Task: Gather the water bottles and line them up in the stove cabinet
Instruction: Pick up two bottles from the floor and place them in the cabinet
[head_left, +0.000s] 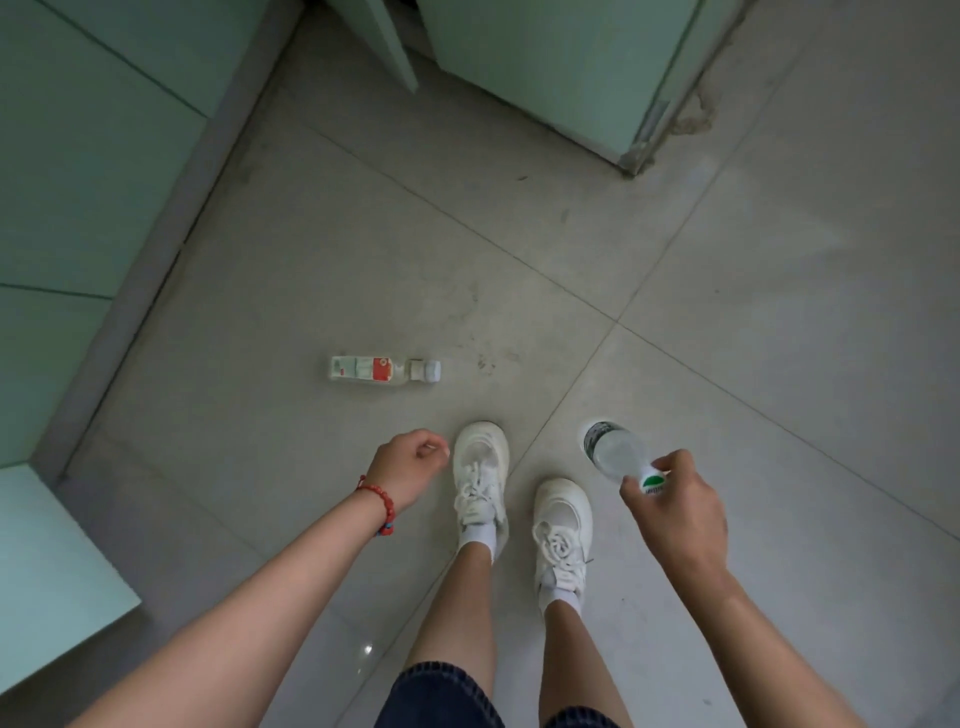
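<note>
A small water bottle with a red and white label (384, 370) lies on its side on the grey tiled floor, cap pointing right. My left hand (410, 465) hangs above the floor below and slightly right of it, fingers curled shut, holding nothing. My right hand (672, 501) grips a clear water bottle with a green label (615, 449) by its neck end; the bottle's base points up and to the left.
Pale green cabinet fronts (78, 156) run along the left, with a counter corner (52, 571) at lower left. Another green cabinet (545, 62) with an ajar door (392, 41) stands at the top. My feet in white shoes (480, 467) stand on the floor.
</note>
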